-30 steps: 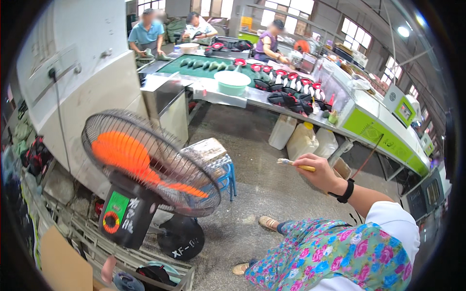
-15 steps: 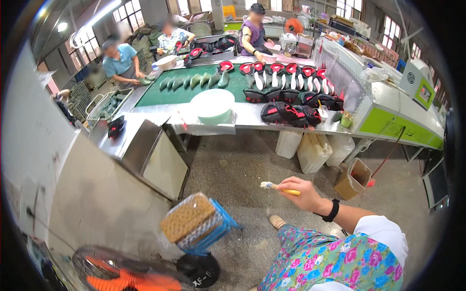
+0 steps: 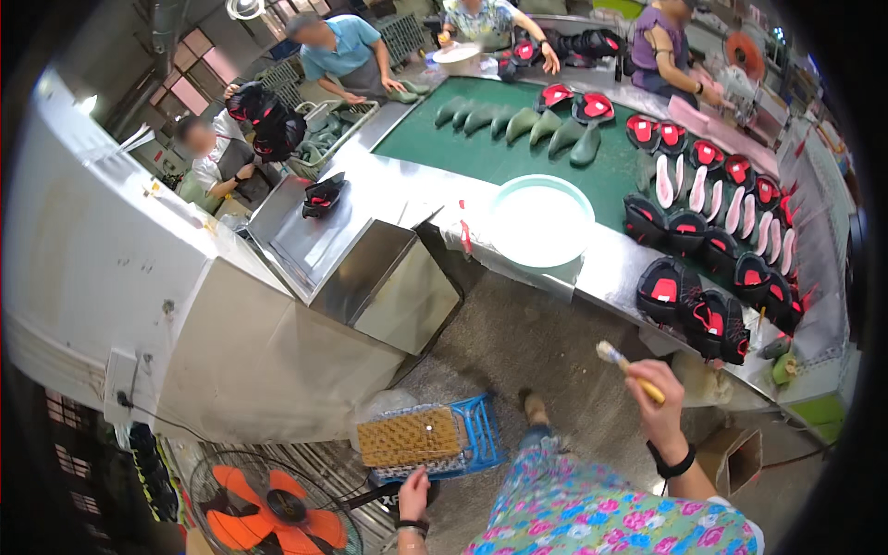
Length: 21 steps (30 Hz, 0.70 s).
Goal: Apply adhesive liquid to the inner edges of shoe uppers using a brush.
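Observation:
My right hand (image 3: 660,407) is closed around the yellow handle of a brush (image 3: 610,353). The brush's pale bristles point up and left, over the floor in front of the table. Low in the picture, my left hand (image 3: 413,495) has its fingers curled together and nothing visible in them. It is just in front of a blue stool (image 3: 483,435) with a brown woven cushion (image 3: 407,438) on its seat. Past the brush, on the table's near right part, sit black shoe uppers with red linings (image 3: 668,289).
A pale green basin (image 3: 541,220) stands on the near edge of the green-topped table (image 3: 421,134). Green shoe lasts (image 3: 532,125) and pale insoles (image 3: 698,188) lie in rows. An orange-bladed fan (image 3: 277,509) is at lower left, a cardboard box (image 3: 731,460) at right. Several people work beyond.
My view has swung left and nearer the table. The right hand still holds the brush, now tipped more upward. My left hand has come into view by the stool.

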{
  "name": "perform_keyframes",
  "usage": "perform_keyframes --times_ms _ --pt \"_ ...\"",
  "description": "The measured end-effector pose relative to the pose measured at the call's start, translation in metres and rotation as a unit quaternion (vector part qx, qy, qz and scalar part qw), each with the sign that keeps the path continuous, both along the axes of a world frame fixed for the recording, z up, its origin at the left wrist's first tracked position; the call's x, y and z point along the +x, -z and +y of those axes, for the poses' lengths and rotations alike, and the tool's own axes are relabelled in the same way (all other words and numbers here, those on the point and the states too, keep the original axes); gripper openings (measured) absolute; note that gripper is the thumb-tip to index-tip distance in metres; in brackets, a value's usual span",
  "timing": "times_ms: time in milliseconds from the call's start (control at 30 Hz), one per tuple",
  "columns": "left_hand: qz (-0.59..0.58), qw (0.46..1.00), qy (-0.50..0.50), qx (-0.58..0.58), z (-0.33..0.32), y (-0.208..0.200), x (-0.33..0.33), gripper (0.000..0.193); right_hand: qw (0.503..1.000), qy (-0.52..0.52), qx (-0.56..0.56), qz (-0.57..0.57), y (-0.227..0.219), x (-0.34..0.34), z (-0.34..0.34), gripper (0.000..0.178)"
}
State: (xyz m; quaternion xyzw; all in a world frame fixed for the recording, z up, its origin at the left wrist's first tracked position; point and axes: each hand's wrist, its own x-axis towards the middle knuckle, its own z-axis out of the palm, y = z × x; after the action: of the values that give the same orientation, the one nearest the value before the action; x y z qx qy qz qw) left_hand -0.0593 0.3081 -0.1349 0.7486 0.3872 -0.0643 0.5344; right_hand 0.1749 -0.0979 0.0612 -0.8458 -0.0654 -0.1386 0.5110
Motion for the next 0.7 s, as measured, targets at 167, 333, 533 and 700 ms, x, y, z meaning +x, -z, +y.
perform_keyframes --times_ms 167,333,533,700 --pt "-0.115 0.992 0.015 -0.058 0.035 -0.038 0.199 0.036 0.995 0.08 -0.025 -0.059 -0.005 0.08 -0.004 0.021" --pt "-0.166 0.981 0.096 0.02 0.053 -0.124 0.342 0.041 0.994 0.056 0.026 -0.09 -0.029 0.145 0.008 0.018" --pt "-0.194 0.969 0.143 0.051 0.08 -0.194 0.511 0.039 0.99 0.111 0.055 -0.069 -0.026 0.194 0.027 0.017" --pt "-0.105 0.971 0.193 0.098 0.211 -0.176 0.581 0.042 0.982 0.176 -0.039 -0.057 -0.027 0.247 0.055 0.017"
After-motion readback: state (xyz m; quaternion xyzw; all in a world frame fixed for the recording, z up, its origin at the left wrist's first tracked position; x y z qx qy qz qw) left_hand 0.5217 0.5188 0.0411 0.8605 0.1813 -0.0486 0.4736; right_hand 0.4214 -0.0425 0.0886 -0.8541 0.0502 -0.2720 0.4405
